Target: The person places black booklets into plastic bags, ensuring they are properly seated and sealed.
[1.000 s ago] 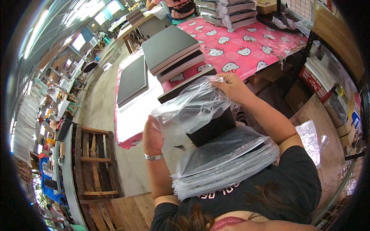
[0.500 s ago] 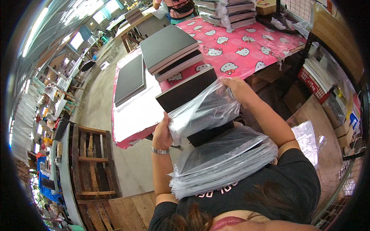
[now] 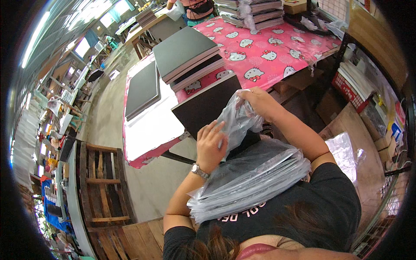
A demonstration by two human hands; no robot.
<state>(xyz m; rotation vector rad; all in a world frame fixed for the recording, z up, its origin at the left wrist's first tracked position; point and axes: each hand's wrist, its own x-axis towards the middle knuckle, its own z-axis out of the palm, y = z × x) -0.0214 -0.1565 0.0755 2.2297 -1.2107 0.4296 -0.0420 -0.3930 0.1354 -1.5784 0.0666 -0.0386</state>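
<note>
A clear plastic bag [image 3: 236,123] hangs bunched up in front of me. My right hand [image 3: 258,104] pinches its upper edge. My left hand [image 3: 211,146], with a metal-band watch on the wrist, is at the bag's left side, fingers apart and partly bent, touching or nearly touching the film. Just behind the bag, a black hard-covered book or panel [image 3: 203,102] leans at the table's near edge, its lower part hidden by the bag and hand. A thick pile of clear plastic bags [image 3: 251,186] rests against my body below my hands.
The table [image 3: 271,54] has a pink cartoon-print cover. On it lie a stack of dark-covered books [image 3: 186,52], another dark book [image 3: 143,91] and wrapped stacks [image 3: 260,13] at the back. A wooden pallet [image 3: 102,182] stands left; a red basket [image 3: 351,91] sits right. Another person [image 3: 197,8] is beyond the table.
The bag, stretched between both hands before, is now gathered toward the right hand. My left hand has moved right and loosened its grip, baring more of the black panel.
</note>
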